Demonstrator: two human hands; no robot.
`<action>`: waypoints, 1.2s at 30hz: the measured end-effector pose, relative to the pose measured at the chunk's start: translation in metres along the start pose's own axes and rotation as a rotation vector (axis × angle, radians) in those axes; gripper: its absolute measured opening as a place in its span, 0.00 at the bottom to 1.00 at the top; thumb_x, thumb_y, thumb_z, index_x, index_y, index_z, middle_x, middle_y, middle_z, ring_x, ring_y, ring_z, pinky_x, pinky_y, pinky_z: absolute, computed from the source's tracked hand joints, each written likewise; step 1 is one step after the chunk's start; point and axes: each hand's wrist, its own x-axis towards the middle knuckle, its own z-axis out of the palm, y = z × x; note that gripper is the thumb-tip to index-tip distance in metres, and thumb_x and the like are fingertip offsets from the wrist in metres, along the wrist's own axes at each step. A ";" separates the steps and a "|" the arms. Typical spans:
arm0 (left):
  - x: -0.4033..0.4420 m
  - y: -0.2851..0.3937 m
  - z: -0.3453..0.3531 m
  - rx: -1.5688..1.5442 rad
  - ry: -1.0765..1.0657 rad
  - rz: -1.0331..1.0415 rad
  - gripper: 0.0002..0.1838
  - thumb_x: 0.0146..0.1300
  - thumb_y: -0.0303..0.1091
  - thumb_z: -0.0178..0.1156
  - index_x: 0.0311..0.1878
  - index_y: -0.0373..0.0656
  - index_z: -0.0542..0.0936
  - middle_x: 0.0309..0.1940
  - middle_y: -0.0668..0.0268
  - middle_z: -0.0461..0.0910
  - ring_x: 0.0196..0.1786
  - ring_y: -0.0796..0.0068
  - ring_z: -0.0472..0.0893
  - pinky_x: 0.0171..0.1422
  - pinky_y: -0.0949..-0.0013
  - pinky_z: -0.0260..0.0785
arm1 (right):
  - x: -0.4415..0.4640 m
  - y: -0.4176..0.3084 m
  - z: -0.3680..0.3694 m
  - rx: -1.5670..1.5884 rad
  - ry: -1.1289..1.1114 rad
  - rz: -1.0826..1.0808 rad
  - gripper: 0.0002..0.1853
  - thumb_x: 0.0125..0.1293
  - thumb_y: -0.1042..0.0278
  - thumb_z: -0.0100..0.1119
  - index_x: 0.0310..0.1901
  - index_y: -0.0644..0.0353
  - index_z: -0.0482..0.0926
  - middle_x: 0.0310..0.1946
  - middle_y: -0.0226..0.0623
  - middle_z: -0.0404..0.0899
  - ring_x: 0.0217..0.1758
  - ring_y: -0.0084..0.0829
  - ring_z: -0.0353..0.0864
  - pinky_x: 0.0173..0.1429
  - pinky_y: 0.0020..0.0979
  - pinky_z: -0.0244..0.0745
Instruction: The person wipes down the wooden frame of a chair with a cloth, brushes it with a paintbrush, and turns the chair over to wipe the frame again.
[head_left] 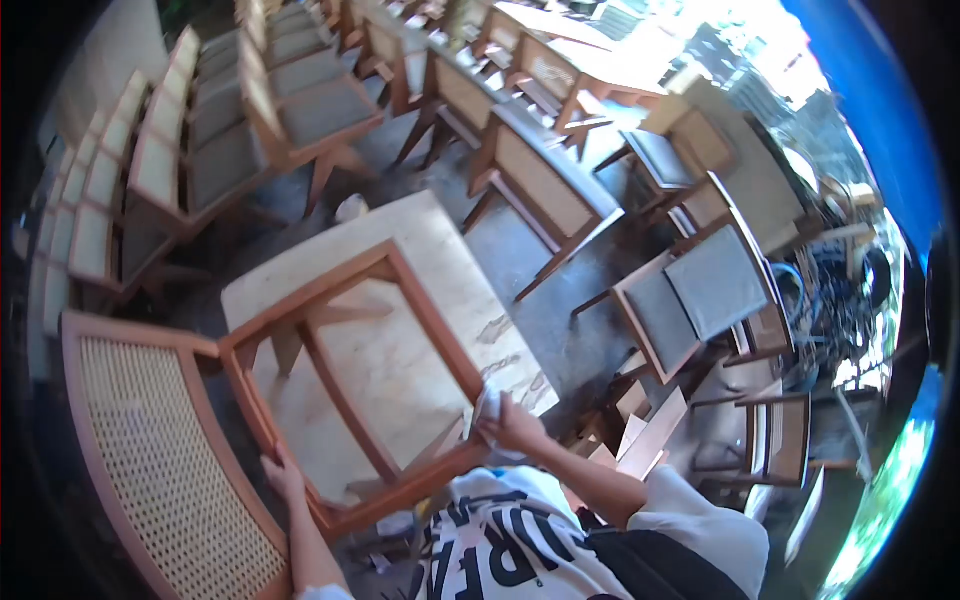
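A wooden chair frame (318,345) lies tilted on a low table (470,275) with a pale, stained top. Its seat is an open rectangle of brown wood with a crossbar inside. The woven cane backrest (160,440) extends to the left. My left hand (287,478) grips the seat rail close to the backrest. At the opposite rail, near the corner, my right hand (515,428) presses a crumpled white cloth (488,408) onto the wood. The fingers are closed on the cloth, though blur hides its detail.
Rows of chairs with grey seats (325,110) stand at the back left. Several chairs with cane backs (545,175) fill the far side. To the right is a chair with a grey cushion (715,280). Wood offcuts (650,440) lie beside my right arm.
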 end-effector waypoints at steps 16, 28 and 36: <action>0.000 0.022 -0.011 0.270 0.024 -0.181 0.35 0.67 0.65 0.49 0.61 0.43 0.72 0.45 0.40 0.82 0.49 0.35 0.80 0.51 0.42 0.74 | 0.090 -0.053 0.009 0.160 0.235 -0.364 0.34 0.62 0.44 0.65 0.56 0.65 0.66 0.43 0.65 0.79 0.49 0.65 0.79 0.50 0.51 0.74; -0.004 0.038 -0.018 0.307 -0.041 -0.259 0.40 0.67 0.67 0.47 0.63 0.36 0.73 0.47 0.39 0.81 0.51 0.37 0.80 0.53 0.46 0.74 | 0.187 -0.147 -0.020 0.067 0.242 -0.337 0.38 0.66 0.41 0.57 0.63 0.68 0.62 0.47 0.70 0.77 0.52 0.69 0.76 0.54 0.53 0.73; -0.001 0.021 -0.009 0.251 0.046 -0.202 0.31 0.67 0.65 0.49 0.51 0.42 0.74 0.37 0.41 0.82 0.43 0.37 0.82 0.45 0.43 0.75 | 0.073 -0.060 0.009 0.027 0.260 -0.328 0.31 0.66 0.52 0.61 0.61 0.67 0.63 0.47 0.65 0.78 0.51 0.64 0.78 0.52 0.50 0.74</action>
